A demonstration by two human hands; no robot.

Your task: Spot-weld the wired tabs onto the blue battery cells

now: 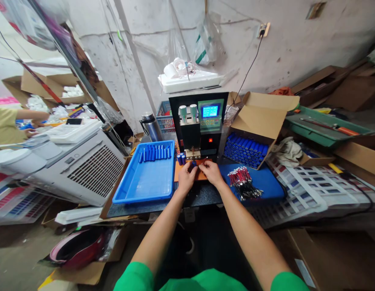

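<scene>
Evidently, in the head view, a blue cell (pixel 194 163) is being presented upright to the metal tips (pixel 192 152) of a black bench machine (pixel 190 135), over an orange mat (pixel 201 176). The cell is gripped at its near side by the closed fingertips of the left hand (pixel 186 178). The right hand (pixel 211 172) is held just beside it, thumb and fingers drawn close together; whether a thin lead is pinched there cannot be told at this size. A few standing cells (pixel 181 159) are seen to the left of the tips. Wire leads (pixel 240 180) are heaped on the right, before a carton of cells (pixel 246 149), and a row of cells (pixel 154 153) is laid out in the blue tray (pixel 143 184).

The step in hand is judged to be the lining-up of one cell under the tips. For the next move, a steady cell seems to be called for, with the fingertips kept clear of the metal.
</scene>
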